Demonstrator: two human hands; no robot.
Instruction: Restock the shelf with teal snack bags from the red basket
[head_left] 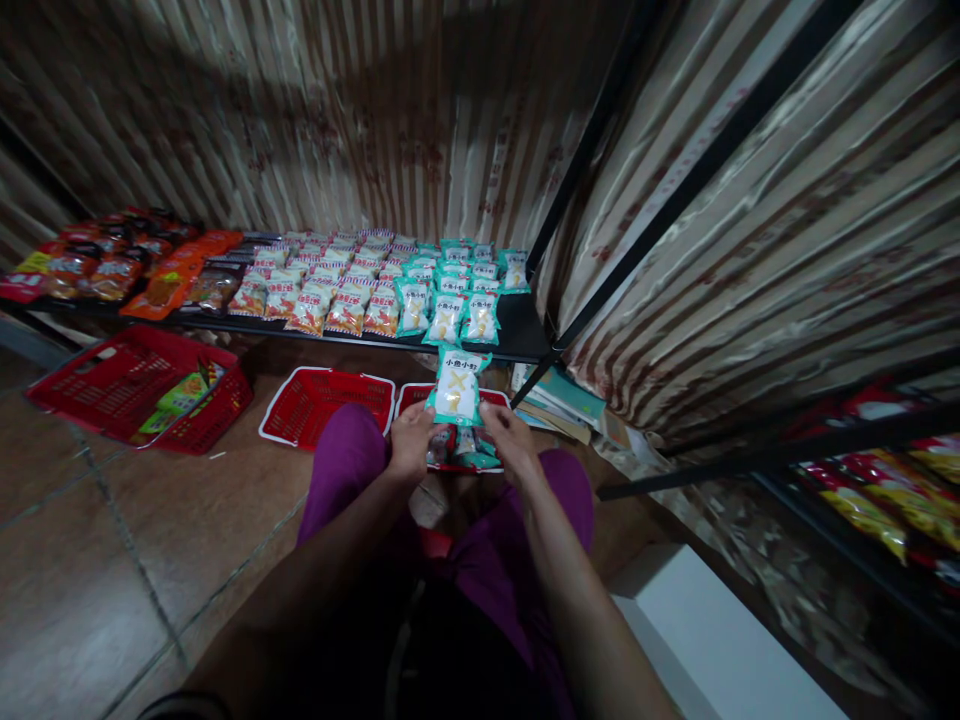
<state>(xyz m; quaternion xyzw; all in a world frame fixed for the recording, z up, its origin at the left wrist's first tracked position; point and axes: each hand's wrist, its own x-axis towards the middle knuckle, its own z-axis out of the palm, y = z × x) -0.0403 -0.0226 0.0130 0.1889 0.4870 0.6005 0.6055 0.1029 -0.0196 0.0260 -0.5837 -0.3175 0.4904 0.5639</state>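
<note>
A teal and white snack bag (457, 385) is held upright between my two hands, its printed front facing me. My left hand (411, 440) pinches the bag's lower left corner, and my right hand (510, 440) grips its lower right corner. Just beneath the bag is a red basket (409, 397) with more teal packets (477, 458) in it, partly covered by my hands. Beyond, several matching teal bags (448, 317) stand in rows on the black shelf (517, 325), beside rows of white and orange bags (347, 305).
Orange packets (169, 275) lie on the shelf's left part. Two more red baskets (304, 410) sit on the floor, the left one holding green packets (184, 392). Black shelf posts (592, 320), stacked books (559, 395) and a white box (720, 640) are at the right.
</note>
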